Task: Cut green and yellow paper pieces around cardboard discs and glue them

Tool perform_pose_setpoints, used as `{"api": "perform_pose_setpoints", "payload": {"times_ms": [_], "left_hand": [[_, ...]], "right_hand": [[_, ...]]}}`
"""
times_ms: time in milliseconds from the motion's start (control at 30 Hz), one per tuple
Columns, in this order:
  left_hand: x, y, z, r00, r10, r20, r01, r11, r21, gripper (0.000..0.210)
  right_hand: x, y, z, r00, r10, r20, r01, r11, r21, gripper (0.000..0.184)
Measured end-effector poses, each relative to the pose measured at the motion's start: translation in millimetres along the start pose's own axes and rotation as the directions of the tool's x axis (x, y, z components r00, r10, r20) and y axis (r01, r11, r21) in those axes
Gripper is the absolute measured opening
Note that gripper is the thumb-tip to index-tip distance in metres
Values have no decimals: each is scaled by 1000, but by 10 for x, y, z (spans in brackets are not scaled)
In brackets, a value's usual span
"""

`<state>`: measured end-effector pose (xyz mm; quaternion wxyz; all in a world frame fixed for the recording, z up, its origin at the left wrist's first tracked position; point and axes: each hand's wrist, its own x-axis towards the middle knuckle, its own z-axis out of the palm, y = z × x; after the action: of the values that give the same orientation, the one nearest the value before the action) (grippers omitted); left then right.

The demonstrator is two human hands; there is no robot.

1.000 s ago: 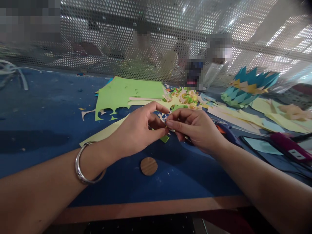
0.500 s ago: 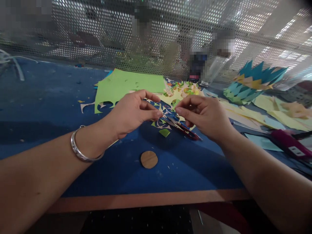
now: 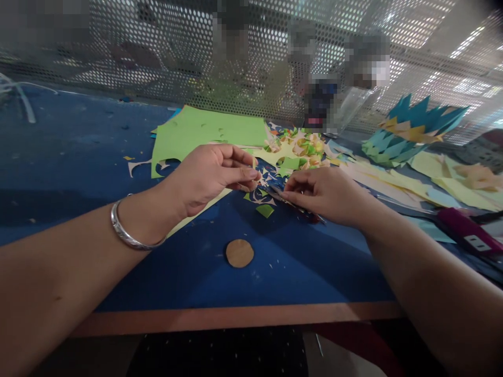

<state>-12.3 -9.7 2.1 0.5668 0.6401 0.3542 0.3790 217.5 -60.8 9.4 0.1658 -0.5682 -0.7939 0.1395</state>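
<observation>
My left hand [image 3: 220, 173] is closed in a pinch, with a small pale yellow-green piece of paper [image 3: 254, 163] showing at its fingertips. My right hand [image 3: 322, 195] is curled low over a pair of scissors [image 3: 276, 191], thumb and fingers close together. Whether it grips the scissors is hidden by the fingers. Cut paper scraps [image 3: 264, 178] lie between and behind the hands. In front of them are a folded green paper piece [image 3: 264, 210] and a round brown disc [image 3: 239, 253], both flat on the blue table [image 3: 188, 277].
Behind my left hand lies a large green paper sheet [image 3: 220, 125] with cut-out edges. A heap of small curled paper pieces [image 3: 301, 146] is at the back. To the right are paper strips [image 3: 377, 178], a teal paper crown [image 3: 416, 125] and a purple tool [image 3: 467, 233]. A perforated screen [image 3: 165, 63] borders the table.
My right hand has moved down onto the scissors, and its fingers have curled in. My left fingers have drawn closer together, and a pale paper piece now shows between them.
</observation>
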Motion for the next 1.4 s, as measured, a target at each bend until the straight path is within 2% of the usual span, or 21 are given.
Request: {"api": "perform_pose_setpoints", "payload": {"times_ms": [67,133,233,300,367,467,533,633,1000,1233,1300,1400], "left_hand": [[1,-4,5,1000,7,-3,-7,1000,12,13],[1,-7,8,1000,16,-5,-16,1000,25,12],[2,-8,8,1000,22,-10,-22,999,35,11],[3,-8,4,1000,19,-15,-19,999,34,12],[4,-10,-3,1000,20,-10,-19,999,26,13],[8,-19,-15,1000,30,-1,-30,999,18,15],[11,-25,-20,999,39,0,-39,999,22,16],[12,-28,-24,998,60,4,-60,998,21,16],[5,-8,-27,999,48,-3,-48,998,43,14],[1,14,-30,1000,8,3,-8,997,78,18],[4,19,-35,1000,-8,3,8,997,73,19],[10,23,-43,999,-47,4,46,997,60,20]], "right_hand": [[-37,-103,70,996,-83,-39,85,994,69,17],[-82,-215,135,980,-199,-25,201,974,103,14],[-133,-302,157,950,-313,-15,313,949,35,13],[-133,-266,107,959,-271,-79,269,962,-38,13],[-104,-170,30,975,-169,-141,148,978,-144,13],[-41,-15,-54,998,-22,-62,5,966,-257,18],[-11,41,-66,999,35,7,-32,958,-285,20],[3,56,-48,995,93,47,-75,951,-301,20],[30,121,-31,992,128,9,-115,921,-372,16],[55,121,-9,971,240,-18,-223,872,-435,8],[55,109,-18,966,254,-45,-248,864,-438,6],[35,64,-43,970,198,-141,-237,897,-373,7]]}}
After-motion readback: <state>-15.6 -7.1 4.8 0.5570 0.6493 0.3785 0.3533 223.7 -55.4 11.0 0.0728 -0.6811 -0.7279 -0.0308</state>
